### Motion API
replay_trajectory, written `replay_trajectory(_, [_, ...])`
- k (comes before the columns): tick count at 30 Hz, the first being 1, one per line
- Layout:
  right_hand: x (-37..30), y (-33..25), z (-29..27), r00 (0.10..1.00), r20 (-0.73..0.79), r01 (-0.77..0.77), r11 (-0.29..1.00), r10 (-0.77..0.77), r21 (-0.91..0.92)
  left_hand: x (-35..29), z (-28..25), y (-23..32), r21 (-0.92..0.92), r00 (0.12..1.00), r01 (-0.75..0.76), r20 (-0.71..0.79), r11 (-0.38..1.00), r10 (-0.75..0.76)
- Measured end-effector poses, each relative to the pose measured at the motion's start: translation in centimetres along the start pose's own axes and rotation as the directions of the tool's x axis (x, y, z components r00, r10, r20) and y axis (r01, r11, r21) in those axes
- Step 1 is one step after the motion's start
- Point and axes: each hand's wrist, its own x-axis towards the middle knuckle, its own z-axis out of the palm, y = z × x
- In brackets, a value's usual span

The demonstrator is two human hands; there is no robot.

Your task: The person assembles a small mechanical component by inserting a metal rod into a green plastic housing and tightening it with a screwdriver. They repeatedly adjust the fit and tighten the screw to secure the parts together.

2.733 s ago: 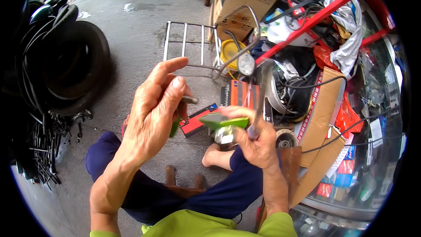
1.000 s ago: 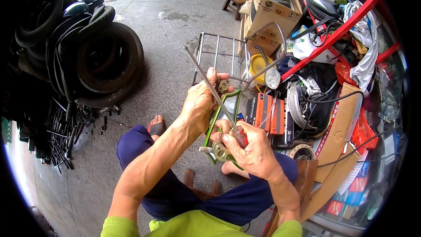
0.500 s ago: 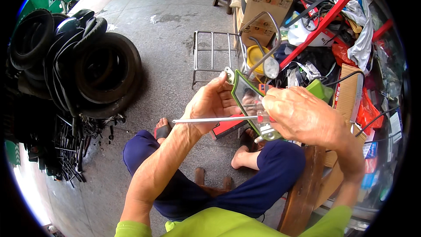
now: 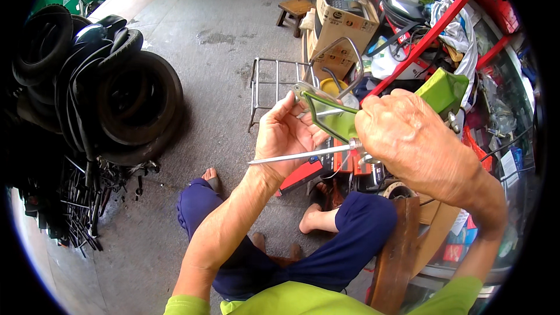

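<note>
My left hand [image 4: 286,134] is palm up, its thumb against the metal bracket [image 4: 300,88] at one end of a green-edged part [image 4: 310,114], its fingers curled under that edge. My right hand [image 4: 417,140] is closed around a screwdriver [image 4: 297,156], whose handle is hidden in the fist. The shaft points left, passing over my left wrist. The right fist also covers the middle of the green part, and a green piece [image 4: 446,90] with a metal fitting shows beyond it; whether they join is hidden.
A metal rack [image 4: 280,81] stands on the floor ahead, near a cardboard box [image 4: 344,20] and a wooden stool [image 4: 296,9]. Black tyres [image 4: 140,99] are piled at left. Under my hands lies a red and black box [image 4: 303,175]. Clutter and a red bar [image 4: 429,38] fill the right.
The green-edged part has turned; its clear face, broad before, now shows narrow, and more green shows beyond my right hand. My right hand has risen slightly, and the screwdriver has shifted right, its tip tilting lower.
</note>
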Motion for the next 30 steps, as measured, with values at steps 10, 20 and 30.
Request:
replay_trajectory(10, [0.7, 0.2, -2.8, 0.983, 0.183, 0.046, 0.976, -0.007, -0.212, 0.4, 1.1, 0.0, -0.137, 0.993, -0.026, 0.108, 0.990, 0.041])
replay_trajectory(20, [-0.4, 0.0, 3.9, 0.988, 0.101, -0.150, 0.877, 0.117, 0.457, -0.5, 0.6, 1.2, 0.590, 0.945, -0.233, -0.048, 0.773, 0.322])
replay_trajectory(30, [-3.1, 5.1, 13.1, 0.769, 0.187, -0.356, 0.167, 0.612, 0.919, -3.1, 1.7, 2.9, 0.645, 0.955, -0.143, -0.108, 0.751, 0.275])
